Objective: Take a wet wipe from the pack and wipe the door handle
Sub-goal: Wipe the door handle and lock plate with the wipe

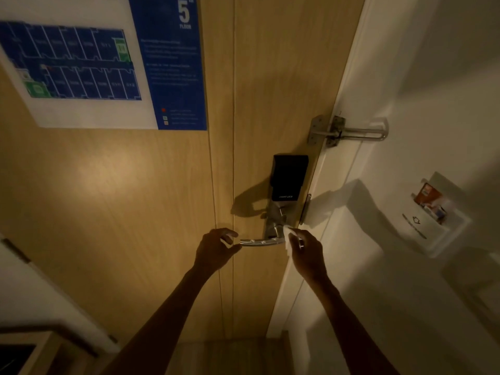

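Note:
A silver lever door handle [261,241] sticks out to the left from a lock plate under a black smart lock [289,178] on the wooden door [135,198]. My right hand [307,251] pinches a white wet wipe [287,239] against the handle's right end, near its pivot. My left hand [216,246] hovers at the handle's free left tip, fingers curled and apart, holding nothing. The wipe pack is not in view.
A metal swing-bar door guard [349,129] sits above the lock at the door's edge. A white key-card holder [430,212] with a card hangs on the right wall. A blue floor plan poster [102,63] covers the door's upper left.

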Tool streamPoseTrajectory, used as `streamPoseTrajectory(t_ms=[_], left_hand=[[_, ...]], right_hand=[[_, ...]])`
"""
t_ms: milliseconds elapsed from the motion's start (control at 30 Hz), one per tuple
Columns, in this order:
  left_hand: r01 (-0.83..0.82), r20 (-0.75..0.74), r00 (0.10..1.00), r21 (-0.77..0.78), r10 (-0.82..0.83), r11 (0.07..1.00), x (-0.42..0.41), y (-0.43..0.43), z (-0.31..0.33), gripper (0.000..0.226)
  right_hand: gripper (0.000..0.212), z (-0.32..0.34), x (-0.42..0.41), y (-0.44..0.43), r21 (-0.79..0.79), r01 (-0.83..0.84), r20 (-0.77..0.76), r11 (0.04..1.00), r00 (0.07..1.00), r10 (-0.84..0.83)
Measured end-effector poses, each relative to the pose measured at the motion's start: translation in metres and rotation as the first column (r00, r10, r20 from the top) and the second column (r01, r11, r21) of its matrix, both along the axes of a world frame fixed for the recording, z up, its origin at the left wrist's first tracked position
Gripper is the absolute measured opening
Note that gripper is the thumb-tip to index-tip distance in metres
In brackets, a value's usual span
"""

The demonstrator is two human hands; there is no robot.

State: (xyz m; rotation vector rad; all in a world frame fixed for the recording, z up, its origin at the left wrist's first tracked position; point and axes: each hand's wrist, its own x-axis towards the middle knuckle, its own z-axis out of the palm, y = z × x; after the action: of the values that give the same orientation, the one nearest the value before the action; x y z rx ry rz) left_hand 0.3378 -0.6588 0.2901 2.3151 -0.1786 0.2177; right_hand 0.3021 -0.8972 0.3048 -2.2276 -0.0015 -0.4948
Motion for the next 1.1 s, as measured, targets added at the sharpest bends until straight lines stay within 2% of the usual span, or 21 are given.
streamPoseTrajectory(t_ms=[100, 267, 567, 667, 800, 900, 1100], left_hand=[[0.005, -0.055, 0.998, 0.047, -0.002, 0.999, 0.000, -0.002, -0.008, 0.029], [0.014, 0.003, 1.000, 0.030, -0.014, 0.999, 0.002, -0.003, -0.015, 0.023], [0.032, 0.016, 0.999, 0.019, -0.033, 0.999, 0.011, -0.001, -0.022, 0.021], [0.034, 0.022, 0.999, 0.016, -0.035, 0.999, 0.013, 0.000, -0.026, 0.022], [0.027, 0.027, 0.999, 0.006, -0.027, 1.000, 0.011, -0.001, -0.025, 0.022], [0.041, 0.030, 0.999, 0.008, -0.041, 0.999, 0.011, -0.001, -0.023, 0.021], [0.036, 0.052, 0.998, 0.015, -0.037, 0.999, 0.012, -0.001, -0.027, 0.022]], right_hand=[[0.025, -0.013, 0.005, 0.006, -0.032, -0.046, 0.013, 0.998, 0.999, 0.046], [0.026, -0.020, 0.013, 0.005, -0.137, -0.116, 0.113, 0.984, 0.985, 0.132], [0.025, -0.019, 0.020, 0.001, -0.311, -0.250, 0.026, 0.917, 0.962, 0.272], [0.030, -0.018, 0.019, -0.003, -0.226, -0.247, 0.015, 0.942, 0.966, 0.257], [0.027, -0.021, 0.030, -0.007, -0.287, -0.192, -0.008, 0.939, 0.980, 0.198], [0.036, -0.026, 0.036, -0.010, -0.269, -0.191, -0.010, 0.944, 0.981, 0.195], [0.029, -0.022, 0.031, -0.004, -0.453, -0.133, 0.067, 0.881, 0.981, 0.183]])
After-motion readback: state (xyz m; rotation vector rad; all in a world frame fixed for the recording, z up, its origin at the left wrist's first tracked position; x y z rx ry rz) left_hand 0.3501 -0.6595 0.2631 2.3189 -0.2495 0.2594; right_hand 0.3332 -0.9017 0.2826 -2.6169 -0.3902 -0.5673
